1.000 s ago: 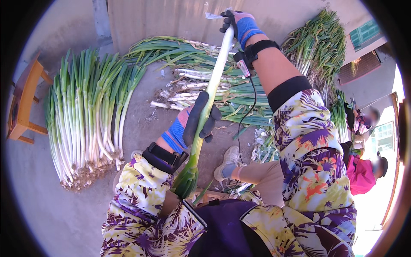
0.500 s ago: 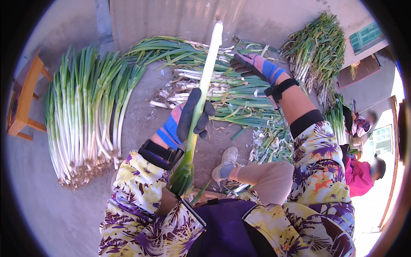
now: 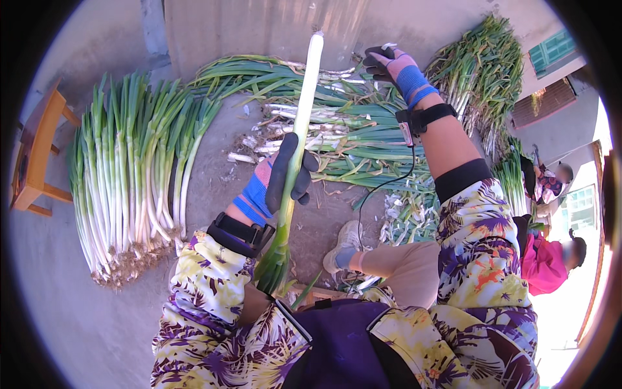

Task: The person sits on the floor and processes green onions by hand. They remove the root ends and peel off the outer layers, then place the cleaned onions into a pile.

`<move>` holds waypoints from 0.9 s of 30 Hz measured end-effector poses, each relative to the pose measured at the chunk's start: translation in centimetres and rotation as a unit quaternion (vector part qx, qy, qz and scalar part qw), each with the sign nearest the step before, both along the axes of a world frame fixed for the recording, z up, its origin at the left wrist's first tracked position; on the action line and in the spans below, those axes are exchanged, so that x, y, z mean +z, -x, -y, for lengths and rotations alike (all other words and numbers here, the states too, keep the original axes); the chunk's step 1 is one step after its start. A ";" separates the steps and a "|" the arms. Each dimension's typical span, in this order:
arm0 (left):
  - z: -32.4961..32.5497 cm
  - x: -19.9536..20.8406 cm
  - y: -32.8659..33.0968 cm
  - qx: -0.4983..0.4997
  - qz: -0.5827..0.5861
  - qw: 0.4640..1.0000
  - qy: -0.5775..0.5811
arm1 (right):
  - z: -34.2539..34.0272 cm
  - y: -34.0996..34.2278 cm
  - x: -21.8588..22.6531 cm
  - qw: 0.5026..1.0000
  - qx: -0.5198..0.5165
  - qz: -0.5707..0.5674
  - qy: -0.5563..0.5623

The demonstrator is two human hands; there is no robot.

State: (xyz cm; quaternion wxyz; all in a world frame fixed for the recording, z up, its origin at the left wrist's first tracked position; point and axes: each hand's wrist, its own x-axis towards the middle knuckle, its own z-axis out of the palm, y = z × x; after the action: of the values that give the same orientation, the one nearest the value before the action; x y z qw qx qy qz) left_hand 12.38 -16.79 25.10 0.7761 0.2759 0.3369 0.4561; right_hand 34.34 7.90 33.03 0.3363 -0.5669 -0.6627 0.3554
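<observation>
**Leek held upright in the left hand, right hand out over the pile**

Gripped around its pale shaft, the long leek (image 3: 299,129) stands nearly upright in the gloved left hand (image 3: 285,178), whose dark fingers wrap fully round the stalk about midway along. The white root end points away from the person, up toward the wall; the green leaf end hangs down toward the lap. The grip looks firm and closed, with nothing else in that hand.

The right hand (image 3: 392,65) is stretched out well apart from the leek, over the heap of loose green leaves and trimmings (image 3: 350,139) on the ground. Its fingers are curled, but whether they pinch a strip of peel or are empty cannot be told from this view.

By the look of things, the step in hand is cleaning a single stalk: the shaft is already smooth and white, so the stripping seems mostly done. To the left lies a tidy row of cleaned leeks (image 3: 129,175), roots toward the person, beside a wooden stool (image 3: 35,152). An untrimmed bundle (image 3: 483,71) lies further right.

A sensible next move would call for the right hand to come back to the stalk, either to check it for remaining loose skin or to help carry it leftward, keeping the long shaft supported so it does not bend or snap.
</observation>
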 end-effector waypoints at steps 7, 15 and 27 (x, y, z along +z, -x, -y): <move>-0.1 -0.3 0.3 0.031 0.000 0.999 -0.018 | 6.7 8.6 -3.7 0.956 0.286 0.051 0.022; -1.5 -1.0 1.7 0.119 0.017 0.990 -0.076 | 5.4 11.6 -3.9 0.978 0.125 -0.164 0.017; -3.3 -3.0 12.0 0.329 0.126 0.930 -0.105 | 27.1 5.1 -16.2 0.837 0.425 0.175 0.296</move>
State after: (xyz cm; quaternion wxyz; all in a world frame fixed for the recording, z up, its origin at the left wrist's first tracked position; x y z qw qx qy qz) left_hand 0.33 -13.44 22.11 0.5852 0.1703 0.2584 0.7495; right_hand 29.20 -19.22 16.81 -0.1531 -0.3550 -0.7494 0.5376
